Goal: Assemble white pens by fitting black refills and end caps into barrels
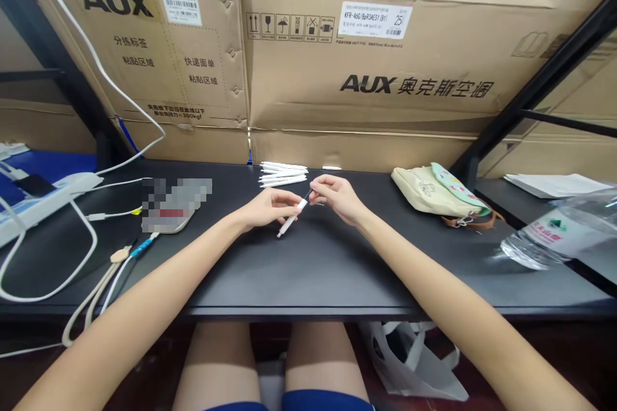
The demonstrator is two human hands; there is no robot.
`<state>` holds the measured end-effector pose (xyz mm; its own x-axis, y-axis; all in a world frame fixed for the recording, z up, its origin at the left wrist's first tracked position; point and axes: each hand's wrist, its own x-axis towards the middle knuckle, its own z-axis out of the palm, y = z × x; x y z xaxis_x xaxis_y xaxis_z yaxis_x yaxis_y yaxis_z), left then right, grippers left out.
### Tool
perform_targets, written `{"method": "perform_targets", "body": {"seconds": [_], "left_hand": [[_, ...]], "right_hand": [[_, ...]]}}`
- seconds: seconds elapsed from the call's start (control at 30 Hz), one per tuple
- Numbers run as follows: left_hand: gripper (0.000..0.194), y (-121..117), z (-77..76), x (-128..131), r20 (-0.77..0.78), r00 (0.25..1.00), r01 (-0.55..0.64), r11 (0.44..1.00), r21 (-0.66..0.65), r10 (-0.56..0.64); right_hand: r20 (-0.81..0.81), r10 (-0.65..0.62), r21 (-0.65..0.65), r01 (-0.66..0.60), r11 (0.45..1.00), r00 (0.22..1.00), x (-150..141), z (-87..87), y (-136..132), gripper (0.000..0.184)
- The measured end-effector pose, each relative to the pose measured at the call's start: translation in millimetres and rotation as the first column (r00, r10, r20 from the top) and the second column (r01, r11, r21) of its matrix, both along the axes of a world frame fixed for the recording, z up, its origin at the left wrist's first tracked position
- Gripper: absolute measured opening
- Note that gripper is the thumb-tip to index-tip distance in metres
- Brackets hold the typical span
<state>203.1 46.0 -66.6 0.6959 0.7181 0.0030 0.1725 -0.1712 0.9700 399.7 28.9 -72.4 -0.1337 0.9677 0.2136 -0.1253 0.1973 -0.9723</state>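
Left grip [270,209] is clamping a white tube [292,218], right grip [337,196] is pinching a thin dark rod [305,196] at its end, and more white tubes [283,173] are lying at twelve o'clock!

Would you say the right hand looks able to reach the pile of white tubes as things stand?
Probably yes: the right hand sits near the pile of white tubes with nothing between them, though it is pinching a thin dark rod.
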Motion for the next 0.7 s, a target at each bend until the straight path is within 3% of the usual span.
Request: {"method": "perform_targets", "body": {"seconds": [0.1, 0.17, 0.23, 0.33, 0.4, 0.47, 0.53, 0.63, 0.7], "left_hand": [[0.040, 0, 1.1, 1, 0.032, 0.998, -0.051, 0.999, -0.016, 0.052], [0.039, 0, 3.3, 2, 0.064, 0.994, -0.090, 0.995, -0.032, 0.092], [0.038, 0, 4.9, 2, 0.083, 0.991, -0.102, 0.993, -0.057, 0.107], [0.039, 0, 5.2, 1, 0.098, 0.987, -0.120, 0.989, -0.087, 0.128], [0.044, 1, 4.8, 1, 0.113, 0.984, -0.127, 0.988, -0.092, 0.137], [0.054, 0, 4.6, 0, 0.125, 0.984, -0.116, 0.989, -0.087, 0.126], [0.060, -1, 4.6, 0, 0.119, 0.988, -0.085, 0.993, -0.082, 0.095], [0.057, -3, 4.0, 0, 0.081, 0.996, -0.016, 0.995, -0.097, 0.024], [0.055, -5, 3.4, 0, 0.055, 0.998, 0.031, 0.993, -0.117, -0.024]], "right_hand": [[0.111, 0.004, -0.010, -0.003, 1.000, 0.994, 6, 1.2, 3, 0.037], [0.297, -0.071, 0.057, 0.056, 0.997, 0.952, 16, 1.7, 6, 0.035], [0.547, -0.172, 0.183, 0.083, 0.980, 0.819, 25, 0.0, 9, 0.026], [0.787, -0.229, 0.285, -0.009, 0.958, 0.573, 32, -6.3, 11, 0.009], [0.829, -0.220, 0.294, -0.066, 0.954, 0.514, 32, -10.4, 12, 0.005], [0.813, -0.222, 0.307, -0.072, 0.949, 0.539, 31, -12.7, 13, 0.008], [0.721, -0.225, 0.303, -0.006, 0.953, 0.656, 28, -12.7, 14, 0.009], [0.417, -0.240, 0.204, 0.167, 0.965, 0.877, 24, -9.2, 16, 0.016], [0.201, -0.264, 0.117, 0.244, 0.963, 0.943, 20, -5.9, 15, 0.024]]}}
